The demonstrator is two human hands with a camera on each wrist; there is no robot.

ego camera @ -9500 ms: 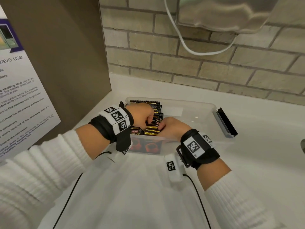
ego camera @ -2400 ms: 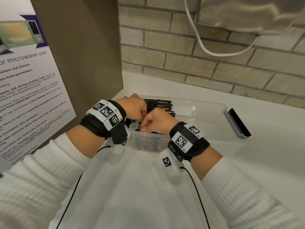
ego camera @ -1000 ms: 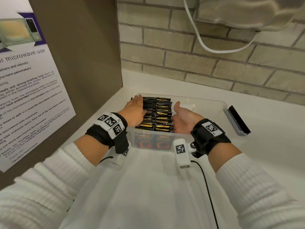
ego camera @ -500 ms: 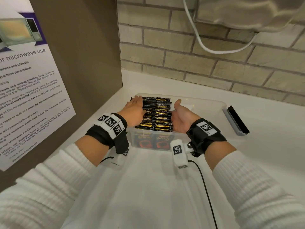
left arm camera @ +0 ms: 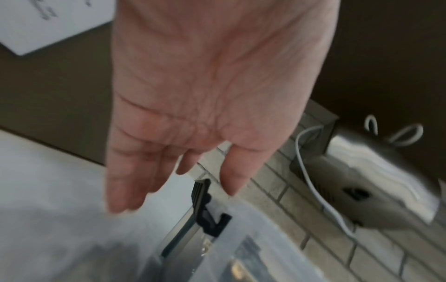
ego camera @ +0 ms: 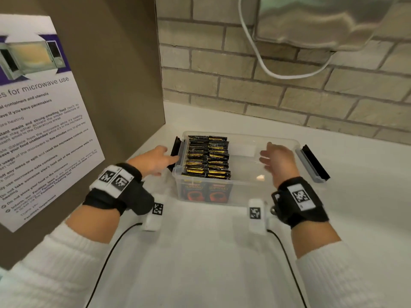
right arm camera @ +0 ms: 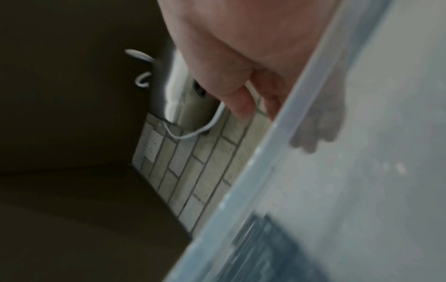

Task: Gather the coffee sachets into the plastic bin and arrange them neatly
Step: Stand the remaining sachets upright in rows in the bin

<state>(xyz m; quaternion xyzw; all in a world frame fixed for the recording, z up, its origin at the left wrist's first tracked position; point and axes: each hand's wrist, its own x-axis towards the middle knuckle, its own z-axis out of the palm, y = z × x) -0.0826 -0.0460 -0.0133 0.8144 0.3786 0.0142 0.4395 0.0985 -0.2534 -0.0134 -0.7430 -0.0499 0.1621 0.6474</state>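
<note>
A clear plastic bin (ego camera: 249,193) stands on the white counter. Black-and-gold coffee sachets (ego camera: 208,157) fill its left half in two tidy upright rows. My left hand (ego camera: 160,160) is outside the bin's left end, fingers straight, beside the black left latch (ego camera: 175,150); it holds nothing. The left wrist view shows that open palm (left arm camera: 169,171) above the latch (left arm camera: 205,209) and the bin's corner (left arm camera: 253,238). My right hand (ego camera: 270,157) hovers over the bin's bare right half, fingers relaxed and empty. In the right wrist view its fingers (right arm camera: 243,103) show partly through the bin's wall (right arm camera: 277,143).
A brown panel with a microwave-use poster (ego camera: 40,121) closes off the left side. A brick wall (ego camera: 266,96) runs behind, with a white cable (ego camera: 278,70) and a steel appliance (ego camera: 322,23) above. The bin's right latch (ego camera: 314,163) sticks out. White counter (ego camera: 200,252) lies in front.
Both hands have come off the sides of the sachet rows and moved apart: the left out past the bin's left end, the right over the bin's right half.
</note>
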